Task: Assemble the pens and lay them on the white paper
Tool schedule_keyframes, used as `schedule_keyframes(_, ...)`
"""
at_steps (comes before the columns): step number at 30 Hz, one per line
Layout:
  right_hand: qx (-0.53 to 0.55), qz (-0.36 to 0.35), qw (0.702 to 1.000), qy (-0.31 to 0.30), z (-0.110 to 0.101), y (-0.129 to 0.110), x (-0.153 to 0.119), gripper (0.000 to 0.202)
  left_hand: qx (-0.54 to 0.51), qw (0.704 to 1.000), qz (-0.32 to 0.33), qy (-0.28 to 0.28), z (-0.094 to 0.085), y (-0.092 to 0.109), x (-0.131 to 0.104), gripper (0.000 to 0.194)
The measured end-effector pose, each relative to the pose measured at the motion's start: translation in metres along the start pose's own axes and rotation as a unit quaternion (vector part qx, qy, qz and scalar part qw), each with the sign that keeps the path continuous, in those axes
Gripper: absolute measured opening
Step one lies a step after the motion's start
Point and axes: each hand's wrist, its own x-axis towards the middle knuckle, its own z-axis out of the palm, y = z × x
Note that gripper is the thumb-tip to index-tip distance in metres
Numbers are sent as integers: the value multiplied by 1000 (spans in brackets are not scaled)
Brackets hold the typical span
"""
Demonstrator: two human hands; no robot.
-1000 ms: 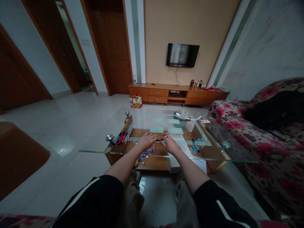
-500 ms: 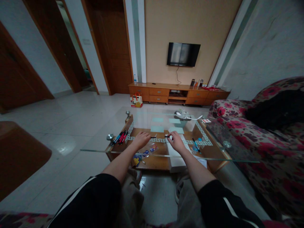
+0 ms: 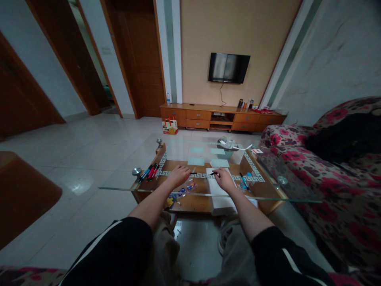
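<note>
My left hand (image 3: 179, 175) is closed over the glass table (image 3: 119, 189), pinching a thin black pen piece (image 3: 193, 173) that points right. Across a small gap, my right hand (image 3: 223, 178) pinches a short black piece (image 3: 213, 173), which looks like a pen cap. Several red, blue and black pens (image 3: 150, 172) lie in a group left of my left hand. To the right of my right hand is a separate blue and black pen (image 3: 244, 181).
Below the glass are a white box (image 3: 219, 198) and a clear packet with blue and red prints (image 3: 186, 188). A basket (image 3: 228, 147) stands beyond the table. The flowered sofa (image 3: 297, 159) is at right, a wooden stool (image 3: 26, 194) at left.
The two black pieces, close together before, are now farther apart. My right hand has turned slightly, and the view has shifted a little.
</note>
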Motion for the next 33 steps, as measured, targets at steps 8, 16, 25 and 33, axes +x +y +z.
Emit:
schedule_keyframes(8, 2, -10, 1000, -7, 6, -8, 2, 28, -1, 1000, 12, -6, -2, 4, 1, 9)
schedule_keyframes(16, -7, -6, 999, -46, 14, -19, 4, 24, 0, 999, 8, -38, -8, 7, 3, 9)
schedule_keyframes(25, -33, 13, 996, -78, 18, -21, 5, 24, -3, 999, 4, -36, -9, 8, 2, 9)
schedule_keyframes(33, -31, 14, 997, -69, 19, -18, 5, 28, -4, 1000, 8, -24, -8, 7, 2, 10)
